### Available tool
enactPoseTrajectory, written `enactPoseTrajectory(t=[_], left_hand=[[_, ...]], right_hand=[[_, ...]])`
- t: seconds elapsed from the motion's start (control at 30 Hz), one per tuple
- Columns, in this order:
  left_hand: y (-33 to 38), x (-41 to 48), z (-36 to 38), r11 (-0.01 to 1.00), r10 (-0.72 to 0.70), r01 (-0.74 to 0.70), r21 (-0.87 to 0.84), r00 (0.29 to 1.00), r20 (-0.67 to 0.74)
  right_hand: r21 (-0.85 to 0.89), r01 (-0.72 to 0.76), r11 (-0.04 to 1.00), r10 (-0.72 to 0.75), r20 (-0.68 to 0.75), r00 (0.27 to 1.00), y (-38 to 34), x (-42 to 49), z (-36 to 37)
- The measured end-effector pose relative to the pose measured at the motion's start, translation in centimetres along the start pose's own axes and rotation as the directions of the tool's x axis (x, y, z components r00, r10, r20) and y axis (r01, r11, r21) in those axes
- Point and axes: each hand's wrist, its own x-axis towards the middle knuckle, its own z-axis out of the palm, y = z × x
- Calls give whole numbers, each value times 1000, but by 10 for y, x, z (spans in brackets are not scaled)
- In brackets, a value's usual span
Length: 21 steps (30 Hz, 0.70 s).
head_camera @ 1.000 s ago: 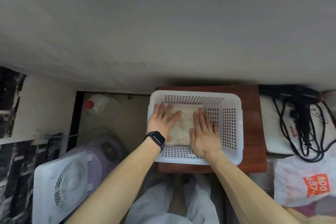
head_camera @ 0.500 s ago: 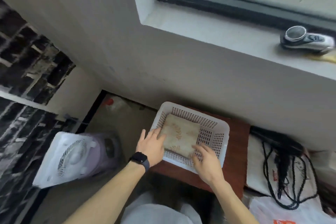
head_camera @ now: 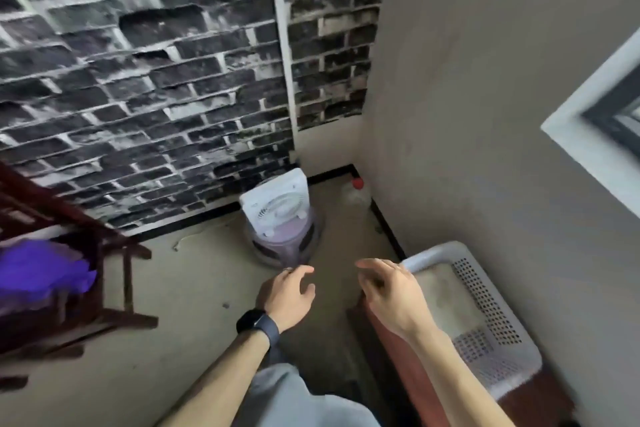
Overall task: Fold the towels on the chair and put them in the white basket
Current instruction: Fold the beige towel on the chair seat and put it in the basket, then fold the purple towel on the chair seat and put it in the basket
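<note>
The white basket [head_camera: 485, 305] sits at the lower right on a dark red wooden stand, with a folded beige towel [head_camera: 446, 302] lying inside it. A dark wooden chair [head_camera: 104, 253] stands at the far left, and a purple towel [head_camera: 41, 270] lies on its seat. My left hand [head_camera: 289, 295], with a black watch on the wrist, hangs over the floor, fingers loosely curled and holding nothing. My right hand [head_camera: 391, 291] hovers beside the basket's left rim, empty, its fingers relaxed.
A white fan [head_camera: 277, 204] leans on a purple appliance [head_camera: 287, 243] at the foot of the dark brick wall. A bottle with a red cap [head_camera: 356, 189] stands in the corner. A window frame [head_camera: 602, 121] juts out at the right. Beige floor lies between chair and basket.
Both hands have left the beige towel and come out of the basket. The view has swung left, bringing the chair with the purple towel into sight.
</note>
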Motion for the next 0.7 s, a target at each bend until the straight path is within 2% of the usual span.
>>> enactPoseTrajectory(t=[0.1, 0.17, 0.3, 0.53, 0.7], left_hand=[[-53, -28, -43, 992, -124, 119, -44, 985, -124], [-94, -50, -70, 977, -211, 200, -78, 961, -181], [-183, -104, -115, 920, -389, 357, -159, 880, -273], [-334, -199, -181, 838, -544, 469, -278, 753, -371], [-414, -237, -227, 797, -604, 499, -340, 673, -428]], right_hand=[[-68, 220, 973, -210, 130, 969, -68, 19, 30], [-76, 321, 944, -298, 222, 928, -115, 27, 56], [-55, 490, 870, -431, 399, 809, -205, 27, 123], [36, 613, 789, -529, 548, 648, -350, -4, 241], [71, 636, 769, -553, 574, 604, -427, -12, 309]])
